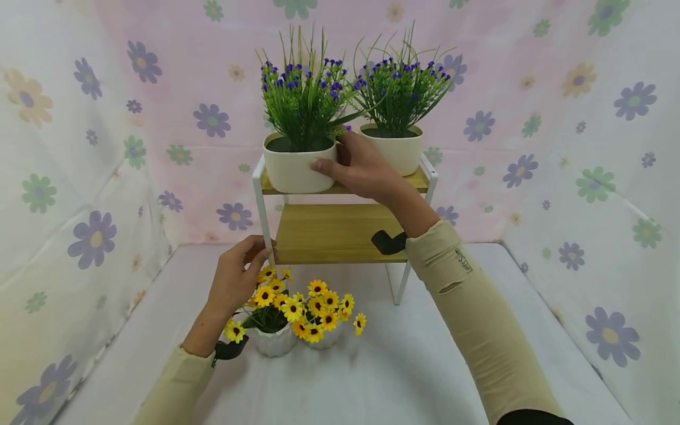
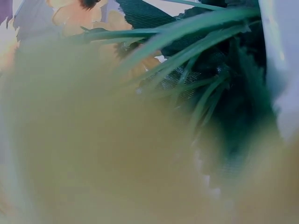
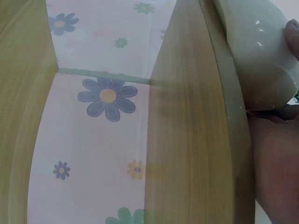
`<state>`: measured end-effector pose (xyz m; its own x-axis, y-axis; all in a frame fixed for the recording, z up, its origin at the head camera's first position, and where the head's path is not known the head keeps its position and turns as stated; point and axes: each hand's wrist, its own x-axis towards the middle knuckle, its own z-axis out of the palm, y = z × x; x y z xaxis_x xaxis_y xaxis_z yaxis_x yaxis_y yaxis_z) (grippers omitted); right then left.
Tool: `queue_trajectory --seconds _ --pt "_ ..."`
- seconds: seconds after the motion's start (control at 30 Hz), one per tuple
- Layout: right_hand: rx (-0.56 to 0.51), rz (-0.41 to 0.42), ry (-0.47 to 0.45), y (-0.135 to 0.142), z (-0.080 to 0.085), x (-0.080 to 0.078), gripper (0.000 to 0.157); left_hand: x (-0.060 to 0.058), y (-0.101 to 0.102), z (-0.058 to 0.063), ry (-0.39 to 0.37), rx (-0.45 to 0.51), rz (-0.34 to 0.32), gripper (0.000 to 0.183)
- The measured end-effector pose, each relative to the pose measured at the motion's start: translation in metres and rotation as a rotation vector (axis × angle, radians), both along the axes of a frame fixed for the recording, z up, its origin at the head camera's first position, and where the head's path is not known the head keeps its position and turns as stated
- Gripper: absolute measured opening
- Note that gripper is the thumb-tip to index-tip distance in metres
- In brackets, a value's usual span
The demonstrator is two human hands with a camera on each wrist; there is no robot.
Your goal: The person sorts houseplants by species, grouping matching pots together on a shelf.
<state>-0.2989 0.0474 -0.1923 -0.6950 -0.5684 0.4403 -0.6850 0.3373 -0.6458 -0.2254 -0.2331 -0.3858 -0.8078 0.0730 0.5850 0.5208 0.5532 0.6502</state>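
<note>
My right hand grips the right end of a cream oval pot, thumb on its front and fingers behind. The pot holds grass and small purple flowers, and sits at the left of the top board of a two-tier shelf rack. In the right wrist view, this pot shows above the wooden board's edge, beside the hand. Lower left, my left hand pinches the rack's white front-left leg near the lower board. Green leaves and a large blur fill the left wrist view.
A matching purple-flowered pot stands at the top board's right. Two small white pots of yellow flowers, the left pot and the right pot, stand on the white table, close to the left forearm. Flower-patterned cloth surrounds the table.
</note>
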Motion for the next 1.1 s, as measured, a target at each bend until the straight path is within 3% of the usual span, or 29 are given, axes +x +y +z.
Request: queue_trajectory --seconds 0.23,0.4,0.8,1.1 --pt "-0.011 -0.066 -0.025 -0.008 0.002 -0.006 0.059 0.001 0.002 0.001 0.009 -0.005 0.002 0.017" --pt "-0.046 -0.066 -0.065 -0.012 0.002 -0.011 0.058 0.001 0.003 0.002 0.002 -0.007 0.009 0.017" --pt "-0.035 -0.138 -0.176 -0.015 0.003 -0.013 0.087 0.001 0.004 0.002 -0.007 -0.004 0.018 0.017" --pt "-0.010 -0.149 -0.110 -0.017 0.001 -0.013 0.077 0.001 0.002 0.001 -0.010 -0.008 0.023 0.018"
